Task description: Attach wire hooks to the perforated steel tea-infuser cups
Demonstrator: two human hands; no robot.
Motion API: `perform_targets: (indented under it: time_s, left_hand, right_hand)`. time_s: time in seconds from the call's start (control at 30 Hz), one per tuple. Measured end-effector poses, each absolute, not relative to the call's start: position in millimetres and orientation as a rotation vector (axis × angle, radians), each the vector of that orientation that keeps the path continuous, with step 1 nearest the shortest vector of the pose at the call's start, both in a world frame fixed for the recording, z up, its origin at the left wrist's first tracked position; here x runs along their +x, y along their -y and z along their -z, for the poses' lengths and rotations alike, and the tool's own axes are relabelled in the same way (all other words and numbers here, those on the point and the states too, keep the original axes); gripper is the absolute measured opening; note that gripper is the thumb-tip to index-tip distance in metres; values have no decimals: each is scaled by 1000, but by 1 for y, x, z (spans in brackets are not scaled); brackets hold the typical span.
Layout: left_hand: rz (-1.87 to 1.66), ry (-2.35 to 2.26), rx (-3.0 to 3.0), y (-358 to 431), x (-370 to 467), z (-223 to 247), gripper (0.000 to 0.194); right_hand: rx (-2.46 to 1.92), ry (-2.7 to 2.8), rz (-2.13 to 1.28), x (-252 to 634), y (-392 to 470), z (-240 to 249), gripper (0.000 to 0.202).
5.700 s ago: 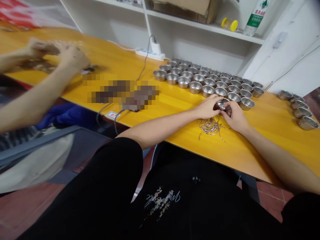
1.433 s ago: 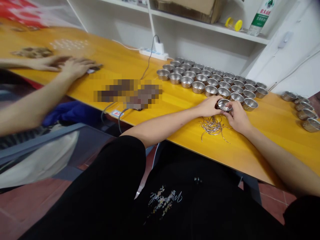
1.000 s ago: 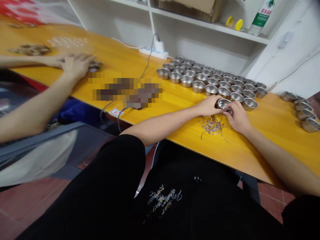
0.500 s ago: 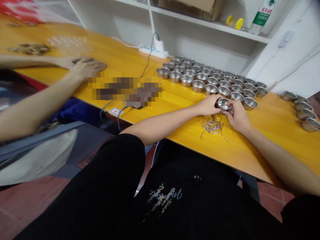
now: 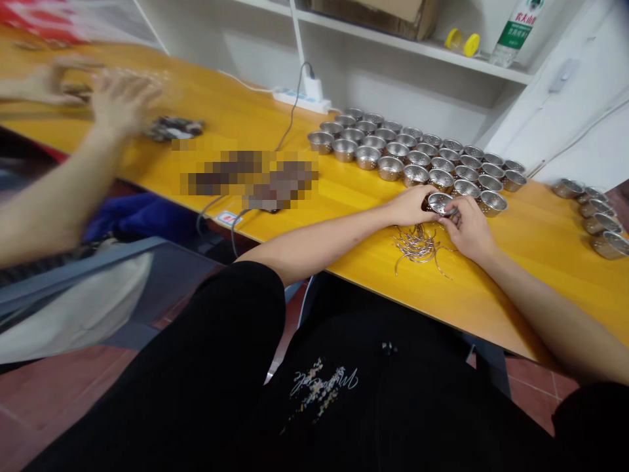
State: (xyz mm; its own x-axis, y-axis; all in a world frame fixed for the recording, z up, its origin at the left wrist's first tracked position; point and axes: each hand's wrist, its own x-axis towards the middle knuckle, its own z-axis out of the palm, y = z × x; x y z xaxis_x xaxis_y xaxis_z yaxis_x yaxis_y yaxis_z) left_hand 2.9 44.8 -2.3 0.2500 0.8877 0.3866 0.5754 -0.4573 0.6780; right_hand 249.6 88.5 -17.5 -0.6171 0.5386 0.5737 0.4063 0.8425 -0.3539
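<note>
Between my hands is a small perforated metal cup [image 5: 441, 204], its holed inside facing up towards me. My left hand [image 5: 417, 204] grips its left side, and my right hand [image 5: 466, 226] has fingers and thumb closed at its right rim. Whether the right fingers also pinch a wire is too small to tell. Just below the hands lies a loose heap of thin curved metal wires [image 5: 420, 247] on the yellow table [image 5: 373, 252]. Rows of similar perforated cups [image 5: 417, 174] stand right behind the held one.
More cups [image 5: 610, 244] stand at the table's right. Left of me are two blurred-out objects [image 5: 282, 187] with cables and a power strip [image 5: 302, 101]. A co-worker's hands [image 5: 118, 101] move over small items at far left. A shelf [image 5: 393, 42] holds a bottle [image 5: 515, 36].
My hands and the cup stay nearly still, with only a slight shift of the right fingers. The co-worker's hands have moved back and left, uncovering a dark bundle on the table.
</note>
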Motion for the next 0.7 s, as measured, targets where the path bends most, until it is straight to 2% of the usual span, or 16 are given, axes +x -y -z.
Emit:
perform_targets:
  time_s: [0.2,0.27,0.4,0.57,0.7]
  left_hand:
    - [-1062,-1368,2173,-48,3,5,47]
    - [-1048,-1384,2177,-48,2,5,48]
    - [-1040,-1398,2174,-47,2,4,44]
    - [-1047,-1413,2164,-46,4,2,45]
    - [-1044,-1392,2164,-46,4,1,39]
  right_hand:
    - [-715,2355,-242,250,-87,14,52]
    - [-732,2393,-243,250,-85,12,57]
    - [-731,2443,-178,249,-84,11,53]
    - [-811,2390,-162,250,-83,12,58]
    - [-836,2378,-147,251,-82,10,44]
